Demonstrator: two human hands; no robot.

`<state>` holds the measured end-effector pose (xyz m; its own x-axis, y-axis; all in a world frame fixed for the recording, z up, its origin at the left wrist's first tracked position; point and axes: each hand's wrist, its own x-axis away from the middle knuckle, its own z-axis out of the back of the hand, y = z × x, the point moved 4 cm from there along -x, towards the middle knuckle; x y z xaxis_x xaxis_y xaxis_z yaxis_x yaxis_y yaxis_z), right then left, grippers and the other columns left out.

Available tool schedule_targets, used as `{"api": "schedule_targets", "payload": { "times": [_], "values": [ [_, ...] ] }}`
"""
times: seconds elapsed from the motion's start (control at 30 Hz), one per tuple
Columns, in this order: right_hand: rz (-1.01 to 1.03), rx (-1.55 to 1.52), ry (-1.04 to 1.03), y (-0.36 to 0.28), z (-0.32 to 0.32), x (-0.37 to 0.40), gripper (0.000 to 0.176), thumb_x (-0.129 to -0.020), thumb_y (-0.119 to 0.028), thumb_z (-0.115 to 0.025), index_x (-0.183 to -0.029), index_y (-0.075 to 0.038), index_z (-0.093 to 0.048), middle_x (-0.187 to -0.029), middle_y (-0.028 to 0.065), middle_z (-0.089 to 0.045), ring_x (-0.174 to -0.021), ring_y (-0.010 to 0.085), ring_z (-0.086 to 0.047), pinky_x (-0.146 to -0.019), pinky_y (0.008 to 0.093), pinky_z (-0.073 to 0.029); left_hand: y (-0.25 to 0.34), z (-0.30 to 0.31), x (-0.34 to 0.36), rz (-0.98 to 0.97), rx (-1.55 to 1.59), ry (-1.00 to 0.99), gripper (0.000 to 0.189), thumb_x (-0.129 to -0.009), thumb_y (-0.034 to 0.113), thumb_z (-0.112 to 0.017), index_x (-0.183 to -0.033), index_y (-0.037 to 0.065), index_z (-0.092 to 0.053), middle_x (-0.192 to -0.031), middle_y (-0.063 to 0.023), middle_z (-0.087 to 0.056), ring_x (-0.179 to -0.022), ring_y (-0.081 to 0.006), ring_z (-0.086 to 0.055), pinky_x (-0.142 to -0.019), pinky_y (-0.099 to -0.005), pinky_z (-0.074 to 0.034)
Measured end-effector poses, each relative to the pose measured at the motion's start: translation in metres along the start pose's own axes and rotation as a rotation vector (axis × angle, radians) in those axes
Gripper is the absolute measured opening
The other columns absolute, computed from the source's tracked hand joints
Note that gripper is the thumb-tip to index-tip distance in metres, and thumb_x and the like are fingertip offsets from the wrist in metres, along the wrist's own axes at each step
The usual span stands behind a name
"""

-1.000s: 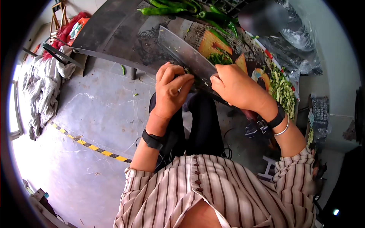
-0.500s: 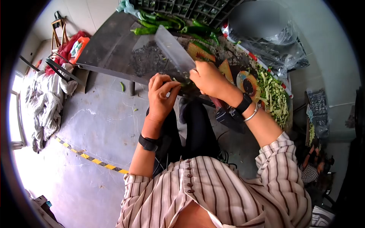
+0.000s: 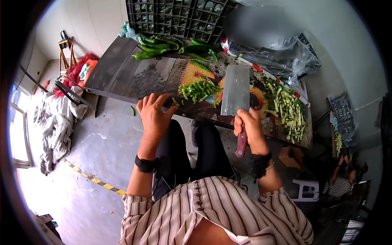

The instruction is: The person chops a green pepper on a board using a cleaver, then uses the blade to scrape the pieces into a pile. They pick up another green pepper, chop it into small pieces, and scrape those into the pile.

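Observation:
My right hand [image 3: 250, 128] grips the red-brown handle of a cleaver [image 3: 236, 90]. Its broad blade points away from me over the near side of the table. At the table's front edge, my left hand [image 3: 154, 116] has its thumb apart from its loosely bent fingers and holds nothing that I can see. Small green scraps lie by its fingertips. Between the hands, a heap of chopped green peppers [image 3: 200, 90] rests on the table, left of the blade. Whole long green peppers [image 3: 155, 49] lie farther back.
Pale green shredded pieces [image 3: 288, 108] cover the right side of the wooden table [image 3: 118, 67]. A black plastic crate [image 3: 175, 18] and clear plastic bags [image 3: 277, 57] are at the back. Floor tape [image 3: 92, 177] runs at the left. Another person [image 3: 341, 181] is at far right.
The cleaver has swung right, and its blade is now nearly straight ahead. My left hand has moved left, its thumb and fingers parting. The chopped pepper heap has come into view.

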<state>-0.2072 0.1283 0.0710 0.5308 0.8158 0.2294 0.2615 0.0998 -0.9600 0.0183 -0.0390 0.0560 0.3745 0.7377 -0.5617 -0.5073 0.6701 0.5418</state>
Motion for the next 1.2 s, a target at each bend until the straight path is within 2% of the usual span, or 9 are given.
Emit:
{"api": "schedule_targets", "payload": {
  "times": [0.2, 0.33, 0.5, 0.87, 0.93, 1.0, 1.03, 1.17, 1.2],
  "values": [
    [-0.075, -0.096, 0.033, 0.022, 0.019, 0.020, 0.016, -0.093, -0.018, -0.053, -0.085, -0.006, -0.045, -0.062, 0.0014, -0.048, -0.044, 0.0109, -0.047, -0.040, 0.0277, -0.041, 0.006, -0.009, -0.018, -0.001, -0.123, -0.139, 0.040, -0.066, 0.023, -0.076, -0.105, 0.014, -0.067, -0.081, -0.0008, -0.061, -0.087, -0.0204, -0.056, -0.090, -0.0379, -0.031],
    [-0.137, -0.087, 0.027, 0.031, 0.025, 0.030, 0.016, -0.094, -0.020, -0.052, -0.089, -0.006, -0.046, -0.064, 0.0014, -0.048, -0.044, 0.0117, -0.048, -0.040, 0.0279, -0.042, 0.010, -0.021, -0.035, -0.069, -0.127, -0.197, 0.039, -0.067, 0.031, -0.073, -0.101, 0.013, -0.067, -0.077, -0.0028, -0.062, -0.086, -0.0235, -0.057, -0.090, -0.0420, -0.030],
    [-0.138, -0.080, 0.014, 0.037, 0.017, 0.027, 0.016, -0.093, -0.018, -0.052, -0.088, -0.004, -0.046, -0.064, 0.0033, -0.049, -0.044, 0.0128, -0.050, -0.039, 0.0281, -0.042, 0.014, -0.044, -0.055, -0.046, -0.195, -0.520, 0.036, -0.068, 0.036, -0.071, -0.098, 0.015, -0.069, -0.076, -0.0020, -0.064, -0.085, -0.0224, -0.060, -0.091, -0.0451, -0.029],
    [-0.122, -0.104, -0.102, 0.051, -0.024, 0.003, 0.019, -0.092, -0.016, -0.052, -0.083, -0.002, -0.045, -0.062, 0.0062, -0.050, -0.042, 0.0151, -0.052, -0.035, 0.0296, -0.043, 0.040, -0.071, -0.056, -0.272, -0.099, -0.380, 0.022, -0.068, 0.034, -0.067, -0.080, 0.015, -0.065, -0.071, -0.0012, -0.063, -0.083, -0.0223, -0.060, -0.089, -0.0436, -0.030],
    [-0.114, -0.115, -0.104, 0.053, -0.025, 0.004, 0.019, -0.092, -0.017, -0.052, -0.082, -0.002, -0.045, -0.062, 0.0061, -0.050, -0.042, 0.0152, -0.052, -0.035, 0.0297, -0.044, 0.043, -0.065, -0.060, -0.237, -0.135, -0.459, 0.027, -0.066, 0.035, -0.069, -0.085, 0.016, -0.068, -0.074, -0.0017, -0.063, -0.083, -0.0226, -0.060, -0.089, -0.0420, -0.030],
    [-0.126, -0.120, -0.085, 0.057, -0.023, 0.003, 0.018, -0.092, -0.017, -0.052, -0.084, -0.001, -0.046, -0.062, 0.0056, -0.050, -0.043, 0.0153, -0.052, -0.035, 0.0298, -0.044, 0.038, -0.060, -0.066, -0.184, -0.106, -0.482, 0.041, -0.064, 0.036, -0.071, -0.102, 0.018, -0.070, -0.080, -0.0010, -0.063, -0.087, -0.0186, -0.059, -0.089, -0.0385, -0.030],
    [-0.120, -0.120, -0.083, 0.056, -0.022, 0.004, 0.018, -0.092, -0.017, -0.052, -0.084, -0.001, -0.046, -0.062, 0.0056, -0.050, -0.043, 0.0153, -0.052, -0.035, 0.0298, -0.044, 0.033, -0.062, -0.071, -0.163, -0.132, -0.566, 0.056, -0.061, 0.038, -0.074, -0.113, 0.020, -0.065, -0.090, -0.0017, -0.063, -0.095, -0.0191, -0.058, -0.091, -0.0390, -0.030],
    [-0.129, -0.101, -0.106, 0.056, -0.023, 0.007, 0.017, -0.092, -0.019, -0.053, -0.086, -0.005, -0.046, -0.065, 0.0033, -0.049, -0.046, 0.0126, -0.051, -0.040, 0.0298, -0.046, 0.022, -0.075, -0.088, -0.229, -0.163, -0.732, 0.085, -0.057, 0.040, -0.078, -0.135, 0.025, -0.048, -0.105, -0.0032, -0.060, -0.110, -0.0252, -0.052, -0.094, -0.0404, -0.030],
    [-0.135, -0.114, -0.099, 0.059, -0.023, 0.007, 0.016, -0.092, -0.019, -0.053, -0.086, -0.005, -0.046, -0.065, 0.0034, -0.049, -0.046, 0.0126, -0.051, -0.039, 0.0298, -0.046, 0.022, -0.078, -0.094, -0.233, -0.164, -0.730, 0.085, -0.057, 0.040, -0.078, -0.135, 0.025, -0.048, -0.105, -0.0032, -0.060, -0.110, -0.0252, -0.052, -0.094, -0.0404, -0.030]
  ]
}}
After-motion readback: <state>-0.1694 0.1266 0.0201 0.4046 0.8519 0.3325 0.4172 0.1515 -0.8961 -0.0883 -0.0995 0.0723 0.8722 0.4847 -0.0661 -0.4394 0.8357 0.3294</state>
